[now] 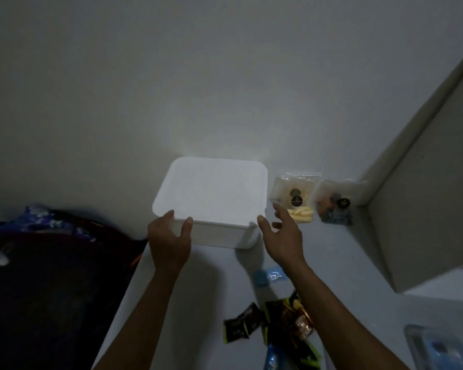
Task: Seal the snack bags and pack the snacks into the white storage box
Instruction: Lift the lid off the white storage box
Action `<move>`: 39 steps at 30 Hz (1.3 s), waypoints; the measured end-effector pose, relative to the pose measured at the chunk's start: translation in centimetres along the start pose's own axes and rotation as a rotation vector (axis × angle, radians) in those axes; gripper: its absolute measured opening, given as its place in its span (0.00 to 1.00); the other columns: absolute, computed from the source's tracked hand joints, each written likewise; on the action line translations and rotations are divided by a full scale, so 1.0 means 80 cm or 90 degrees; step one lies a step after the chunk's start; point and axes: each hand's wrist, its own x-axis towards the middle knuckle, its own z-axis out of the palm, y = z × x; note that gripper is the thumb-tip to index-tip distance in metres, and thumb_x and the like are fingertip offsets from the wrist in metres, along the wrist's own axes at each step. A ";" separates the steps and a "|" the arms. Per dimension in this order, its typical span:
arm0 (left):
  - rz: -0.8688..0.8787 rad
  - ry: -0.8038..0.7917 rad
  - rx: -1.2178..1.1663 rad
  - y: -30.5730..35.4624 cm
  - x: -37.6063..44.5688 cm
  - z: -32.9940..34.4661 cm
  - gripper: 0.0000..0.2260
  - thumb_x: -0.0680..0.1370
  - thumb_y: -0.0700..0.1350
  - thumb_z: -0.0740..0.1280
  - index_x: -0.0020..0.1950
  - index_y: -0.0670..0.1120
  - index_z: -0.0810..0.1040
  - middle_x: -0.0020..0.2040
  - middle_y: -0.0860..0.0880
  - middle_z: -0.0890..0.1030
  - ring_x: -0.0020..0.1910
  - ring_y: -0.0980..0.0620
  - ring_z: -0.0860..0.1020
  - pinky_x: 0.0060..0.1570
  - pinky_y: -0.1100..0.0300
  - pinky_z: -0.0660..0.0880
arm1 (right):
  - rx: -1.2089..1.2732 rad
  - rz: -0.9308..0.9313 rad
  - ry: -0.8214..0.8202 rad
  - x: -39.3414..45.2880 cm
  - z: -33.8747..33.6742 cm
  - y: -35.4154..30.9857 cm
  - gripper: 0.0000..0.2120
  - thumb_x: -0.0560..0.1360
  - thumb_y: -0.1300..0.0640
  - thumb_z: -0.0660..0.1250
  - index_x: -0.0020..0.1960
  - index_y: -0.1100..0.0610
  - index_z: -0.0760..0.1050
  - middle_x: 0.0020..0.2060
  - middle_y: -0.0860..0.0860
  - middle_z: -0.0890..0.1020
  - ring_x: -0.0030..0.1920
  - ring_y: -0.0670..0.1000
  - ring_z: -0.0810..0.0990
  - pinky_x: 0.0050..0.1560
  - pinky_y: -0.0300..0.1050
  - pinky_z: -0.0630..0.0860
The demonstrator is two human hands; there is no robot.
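The white storage box [211, 193] stands on the pale table against the wall with its lid on. My left hand [170, 241] touches the box's near left corner, fingers on the lid's edge. My right hand [282, 236] is at the near right corner, fingers spread, thumb against the lid's edge. Two clear snack bags lean on the wall right of the box: one with yellow pieces [296, 200], one with dark and orange pieces [334, 202]. Dark snack packets [278, 324] lie near the front, partly under my right forearm.
A blue clip [261, 277] lies on the table behind the packets. A blue bag [274, 356] sits at the bottom edge. A clear container [436, 348] is at the bottom right. A dark bag [51, 276] fills the left. A wall corner [412, 196] juts out at the right.
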 end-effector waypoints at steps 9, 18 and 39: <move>-0.038 -0.163 0.175 -0.046 0.149 0.027 0.31 0.73 0.65 0.67 0.73 0.55 0.68 0.75 0.42 0.63 0.72 0.40 0.64 0.68 0.41 0.63 | -0.102 0.018 0.077 0.077 0.084 0.002 0.33 0.78 0.43 0.65 0.79 0.50 0.58 0.78 0.52 0.61 0.78 0.53 0.58 0.76 0.56 0.58; -0.010 -0.160 0.053 -0.064 0.169 0.038 0.33 0.70 0.60 0.74 0.71 0.49 0.73 0.72 0.43 0.71 0.71 0.45 0.69 0.69 0.55 0.64 | -0.107 0.036 0.139 0.090 0.109 0.015 0.31 0.76 0.44 0.69 0.76 0.49 0.64 0.75 0.48 0.67 0.75 0.49 0.63 0.75 0.51 0.62; 0.033 -0.112 -0.075 -0.028 0.070 -0.092 0.35 0.66 0.60 0.77 0.69 0.49 0.75 0.69 0.45 0.74 0.68 0.46 0.72 0.69 0.53 0.68 | -0.026 -0.041 0.185 -0.052 0.065 -0.038 0.30 0.74 0.45 0.71 0.74 0.48 0.68 0.73 0.46 0.70 0.74 0.47 0.65 0.73 0.46 0.63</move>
